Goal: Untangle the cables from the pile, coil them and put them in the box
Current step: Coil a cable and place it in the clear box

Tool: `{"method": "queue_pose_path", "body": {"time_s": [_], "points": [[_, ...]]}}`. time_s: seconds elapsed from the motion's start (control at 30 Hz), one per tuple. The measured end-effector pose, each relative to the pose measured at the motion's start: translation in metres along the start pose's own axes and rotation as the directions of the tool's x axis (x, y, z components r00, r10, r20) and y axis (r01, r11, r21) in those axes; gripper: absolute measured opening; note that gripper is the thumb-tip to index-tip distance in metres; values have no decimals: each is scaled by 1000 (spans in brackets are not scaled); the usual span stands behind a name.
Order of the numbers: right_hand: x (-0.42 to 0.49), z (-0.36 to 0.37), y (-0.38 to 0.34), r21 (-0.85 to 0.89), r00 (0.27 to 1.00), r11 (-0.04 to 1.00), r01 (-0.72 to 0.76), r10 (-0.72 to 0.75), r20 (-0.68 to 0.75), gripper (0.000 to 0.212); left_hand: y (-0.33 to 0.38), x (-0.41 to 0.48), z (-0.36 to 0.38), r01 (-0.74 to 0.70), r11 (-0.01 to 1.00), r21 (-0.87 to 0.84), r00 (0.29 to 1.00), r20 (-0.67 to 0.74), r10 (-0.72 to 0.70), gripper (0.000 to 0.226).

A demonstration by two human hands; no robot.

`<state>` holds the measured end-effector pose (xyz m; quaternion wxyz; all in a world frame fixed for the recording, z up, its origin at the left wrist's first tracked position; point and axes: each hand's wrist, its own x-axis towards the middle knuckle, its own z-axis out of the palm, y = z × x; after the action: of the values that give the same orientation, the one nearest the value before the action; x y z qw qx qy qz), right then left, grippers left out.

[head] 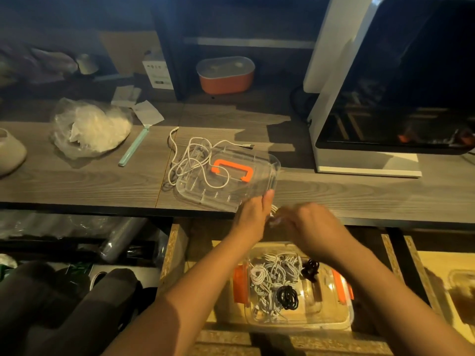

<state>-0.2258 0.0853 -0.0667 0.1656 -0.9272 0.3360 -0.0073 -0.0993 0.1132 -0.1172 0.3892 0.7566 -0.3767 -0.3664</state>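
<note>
A loose white cable (191, 160) lies tangled on the clear lid with the orange handle (232, 169) on the wooden desk. Below the desk edge, the clear box with orange latches (334, 317) holds several coiled white cables (272, 274) and black coils (287, 297). My left hand (253, 217) and my right hand (312, 228) meet above the box at the desk's front edge, both gripping a small white coiled cable (273, 211) that is mostly hidden between them and blurred.
A white machine with a dark window (385, 98) stands at the right. A crumpled plastic bag (90, 127), a mint green strip (133, 146) and papers lie at the left. An orange lidded container (226, 75) sits on the back shelf. Clutter fills the lower left.
</note>
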Motion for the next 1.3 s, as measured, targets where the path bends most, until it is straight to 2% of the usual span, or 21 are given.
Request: {"method": "queue_pose_path", "body": {"time_s": [0.1,0.2,0.27,0.33,0.4,0.47,0.53,0.6,0.67,0.7,0.83,0.93,1.03,1.1,1.2,1.3], "points": [[7,-13,10,2,991,999,-35,35,-130,23,5,-21,7,170,984,-46,970,186,-159,39],[13,-24,16,150,998,987,-52,58,-31,20,16,-38,15,265,894,-362,943,290,-162,53],[15,-22,22,219,997,973,-71,68,19,9,18,-41,18,230,876,-425,947,305,-100,57],[16,-17,23,225,997,971,-79,77,17,16,22,-43,15,208,869,-449,956,280,-84,62],[16,-7,17,257,996,963,-80,64,69,22,25,-42,10,189,858,-477,975,198,-105,76],[13,8,8,288,988,952,-108,71,135,12,31,-42,6,162,869,-468,987,71,-146,59],[8,25,4,223,983,966,-131,96,157,8,34,-43,2,108,901,-419,986,-71,-151,44],[4,37,-3,108,977,981,-161,143,157,12,29,-44,0,-28,958,-286,973,-227,-39,52],[1,40,-11,142,971,972,-185,158,178,12,24,-42,0,-110,966,-232,939,-344,24,58],[2,40,-15,190,971,966,-178,142,191,11,23,-40,1,-101,966,-237,930,-368,7,57],[4,41,-21,350,970,914,-203,139,200,20,27,-31,7,33,915,-403,917,-351,-187,52],[3,42,-23,350,953,905,-241,153,262,27,23,-25,4,55,892,-449,939,-281,-199,52],[2,37,-24,422,928,870,-253,95,361,29,24,-25,-1,182,855,-485,939,-172,-297,42],[1,33,-23,427,906,868,-255,59,420,28,23,-26,-2,113,911,-398,961,-188,-202,42],[-2,26,-21,401,898,890,-218,22,439,20,15,-24,-3,-127,975,-182,969,-235,83,47],[-2,13,-18,253,916,962,-103,-8,401,11,3,-18,-5,-227,973,38,961,-153,230,43]]}}
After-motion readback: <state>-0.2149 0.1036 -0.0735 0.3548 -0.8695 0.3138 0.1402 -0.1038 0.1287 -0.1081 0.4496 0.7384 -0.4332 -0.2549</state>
